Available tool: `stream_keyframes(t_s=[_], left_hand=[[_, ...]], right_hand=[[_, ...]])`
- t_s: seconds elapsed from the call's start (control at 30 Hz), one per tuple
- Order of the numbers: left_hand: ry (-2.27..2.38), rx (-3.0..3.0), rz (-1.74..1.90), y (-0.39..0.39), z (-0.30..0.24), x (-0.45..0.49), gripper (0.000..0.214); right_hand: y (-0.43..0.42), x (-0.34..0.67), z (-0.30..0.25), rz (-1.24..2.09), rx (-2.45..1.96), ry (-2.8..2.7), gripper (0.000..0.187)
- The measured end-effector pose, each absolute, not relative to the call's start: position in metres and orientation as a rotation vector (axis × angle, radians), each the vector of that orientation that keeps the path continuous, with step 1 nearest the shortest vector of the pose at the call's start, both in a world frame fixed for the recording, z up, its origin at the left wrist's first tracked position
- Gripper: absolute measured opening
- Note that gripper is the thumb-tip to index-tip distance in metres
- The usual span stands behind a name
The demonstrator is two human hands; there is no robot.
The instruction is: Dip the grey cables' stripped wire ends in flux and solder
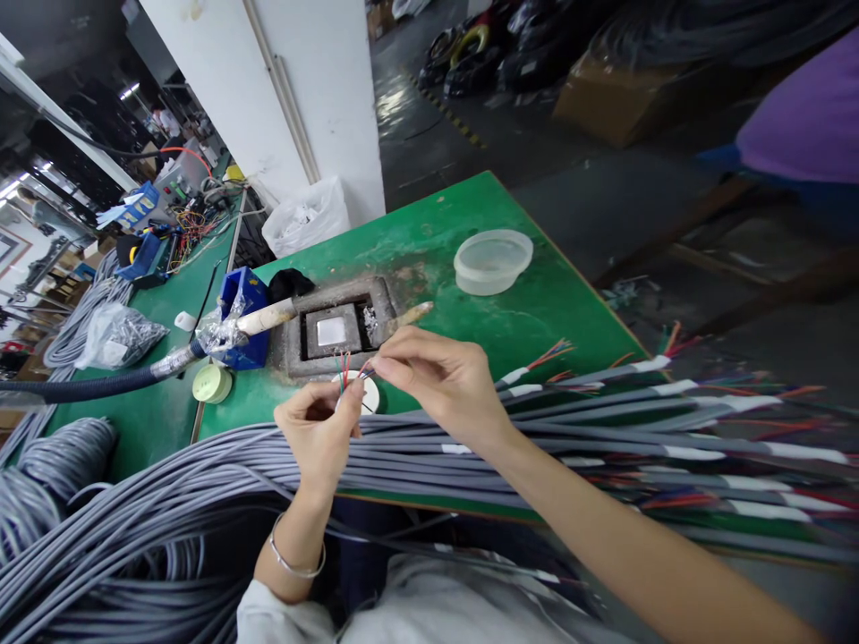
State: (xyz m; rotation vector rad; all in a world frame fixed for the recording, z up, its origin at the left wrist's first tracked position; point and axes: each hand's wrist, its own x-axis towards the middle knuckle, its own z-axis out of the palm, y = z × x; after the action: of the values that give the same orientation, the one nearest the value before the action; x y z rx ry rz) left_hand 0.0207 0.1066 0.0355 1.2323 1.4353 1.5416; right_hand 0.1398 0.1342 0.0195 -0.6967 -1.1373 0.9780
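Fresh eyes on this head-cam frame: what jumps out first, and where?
The thick bundle of grey cables sweeping along the near side of the green table, with coloured wire ends splayed at right. Above it, mid-frame, the left hand and right hand pinch thin coloured wires. Just beyond sits a grimy block with a bright silvery square.
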Motion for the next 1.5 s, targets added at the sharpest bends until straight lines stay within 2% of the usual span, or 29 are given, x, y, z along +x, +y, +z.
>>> stream_keyframes(t_s=[0.5,0.77,1.17,1.5], left_hand=[[1.421,1.202,1.543,0.108,0.036,0.021,0.023],[1.380,1.095,1.518,0.113,0.040,0.015,0.034],[1.409,1.175,1.478,0.112,0.040,0.012,0.026],[1.435,1.336,1.241,0.108,0.050,0.011,0.018]], right_hand=[[0.132,0.139,0.017,0.985,-0.702,-1.200,0.012],[0.138,0.142,0.012,0.975,-0.748,-0.986,0.013],[0.133,0.142,0.021,0.996,-0.864,-1.200,0.017],[0.138,0.149,0.017,0.988,-0.782,-1.336,0.011]])
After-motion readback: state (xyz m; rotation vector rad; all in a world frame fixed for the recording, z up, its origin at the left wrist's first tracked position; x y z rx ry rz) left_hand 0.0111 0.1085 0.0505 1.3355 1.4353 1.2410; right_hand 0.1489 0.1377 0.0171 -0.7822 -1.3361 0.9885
